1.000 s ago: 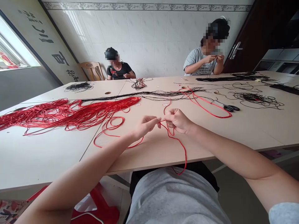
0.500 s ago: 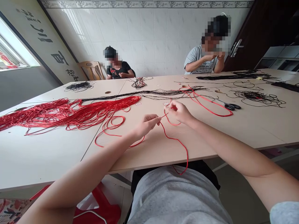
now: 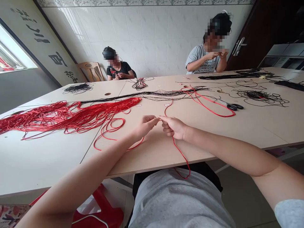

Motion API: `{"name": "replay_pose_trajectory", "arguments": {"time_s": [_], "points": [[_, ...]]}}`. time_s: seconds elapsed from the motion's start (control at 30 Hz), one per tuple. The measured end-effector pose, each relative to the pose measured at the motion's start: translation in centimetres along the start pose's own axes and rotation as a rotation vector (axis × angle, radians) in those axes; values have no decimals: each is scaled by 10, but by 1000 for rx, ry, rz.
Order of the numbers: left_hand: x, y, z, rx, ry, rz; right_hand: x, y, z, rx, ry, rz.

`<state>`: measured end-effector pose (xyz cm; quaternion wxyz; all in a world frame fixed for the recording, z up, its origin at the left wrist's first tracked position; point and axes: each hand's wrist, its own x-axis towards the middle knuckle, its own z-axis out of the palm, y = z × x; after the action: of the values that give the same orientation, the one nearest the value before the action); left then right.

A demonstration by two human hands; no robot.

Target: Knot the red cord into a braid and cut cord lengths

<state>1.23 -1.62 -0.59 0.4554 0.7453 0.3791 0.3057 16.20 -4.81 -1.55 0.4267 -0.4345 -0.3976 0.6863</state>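
My left hand pinches a red cord over the near side of the table. Fingertip to fingertip with it, my right hand is closed on the same cord. From below my right hand the cord runs down past the table edge to my lap. Another length of it curves up on the table beyond the hands. What the fingertips grip exactly is hidden between them. To the left lies a large bundle of red cords, with a few loose ends curling toward my left forearm.
Black cords stretch across the table's middle. Scissors lie right, beside a red cord loop and a black cord tangle. Two people, one in black, one in grey, sit opposite with hands raised.
My right hand has come down and left to meet my left hand, its fingers now folded around the cord. The view has shifted slightly.
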Motion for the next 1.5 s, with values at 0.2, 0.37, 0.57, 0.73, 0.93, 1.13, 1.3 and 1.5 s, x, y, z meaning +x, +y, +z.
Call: {"name": "replay_pose_trajectory", "arguments": {"time_s": [0.2,0.37,0.57,0.73,0.93,1.13,1.3,1.5], "points": [[1,4,2,-33,27,8,0,-4,2,-101,43,-211],[-9,13,-6,25,-41,-2,-12,-5,-1,-219,-33,-222],[-15,14,-18,-186,-228,-56,-29,-31,-26,-555,-234,-85],[-11,14,-24,-325,-358,-165,-51,-67,-65,-948,-214,-294],[-12,14,-22,-364,-430,-210,-7,-91,-104,-1430,0,-376],[-9,11,-22,-376,-369,-221,24,-80,-123,-1611,355,-339],[-6,9,-21,-409,-334,-224,-6,-62,-81,-1432,-119,-353],[-5,9,-26,-480,-296,-207,-12,-41,-57,-1483,-195,-468]]}}
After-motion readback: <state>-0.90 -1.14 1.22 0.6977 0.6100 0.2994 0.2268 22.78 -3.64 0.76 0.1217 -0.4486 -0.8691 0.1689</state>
